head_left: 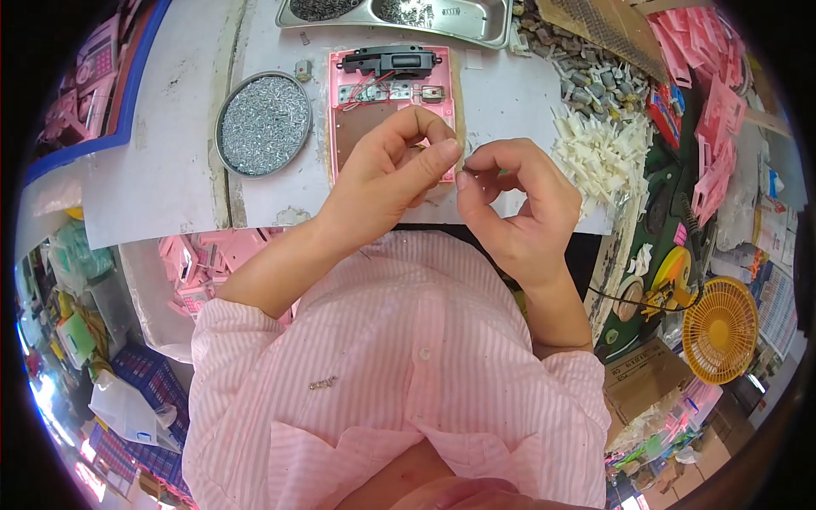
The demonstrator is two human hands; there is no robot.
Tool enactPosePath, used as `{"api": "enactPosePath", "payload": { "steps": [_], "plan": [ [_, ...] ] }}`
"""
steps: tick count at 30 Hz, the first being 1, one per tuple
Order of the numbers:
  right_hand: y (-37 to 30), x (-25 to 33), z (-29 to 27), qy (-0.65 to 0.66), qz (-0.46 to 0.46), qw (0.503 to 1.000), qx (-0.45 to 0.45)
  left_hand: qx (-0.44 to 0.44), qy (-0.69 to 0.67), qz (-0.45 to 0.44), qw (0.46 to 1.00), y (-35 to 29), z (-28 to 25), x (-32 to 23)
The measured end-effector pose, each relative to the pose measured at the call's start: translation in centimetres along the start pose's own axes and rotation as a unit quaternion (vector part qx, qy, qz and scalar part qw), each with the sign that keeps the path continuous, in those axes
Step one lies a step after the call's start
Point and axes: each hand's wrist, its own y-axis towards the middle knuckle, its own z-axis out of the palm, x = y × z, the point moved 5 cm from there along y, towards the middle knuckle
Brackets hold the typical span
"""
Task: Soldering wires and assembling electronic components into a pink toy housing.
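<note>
My left hand [387, 170] is closed, thumb and index finger pressed together over the lower right of a pink plastic casing [332, 127]. Whatever its fingertips may hold is hidden. My right hand [531, 208] pinches a small dark piece [470, 172] between thumb and fingertips, close to the left hand; its kind is too small to tell. Across the top of the casing lies a black plastic part [393, 61]. Below that part are a metal strip [361, 93], thin red wires [374, 85] and a small metal block [432, 93]. My left hand covers part of the casing.
A round tray [223, 149] of small metal screws stands left of the casing. Behind it is a metal compartment tray [395, 23] with springs and small parts. White plastic pieces [599, 161], small grey motors [595, 85] and pink parts [718, 144] are heaped at right.
</note>
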Motion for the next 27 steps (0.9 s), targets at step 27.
{"api": "enactPosePath", "payload": {
  "steps": [27],
  "plan": [
    [-0.42, -0.86, 0.62, 0.008, 0.033, 0.999, 0.005, -0.060, 0.144, 0.232, 0.960, 0.26, 0.20, 0.57]
  ]
}}
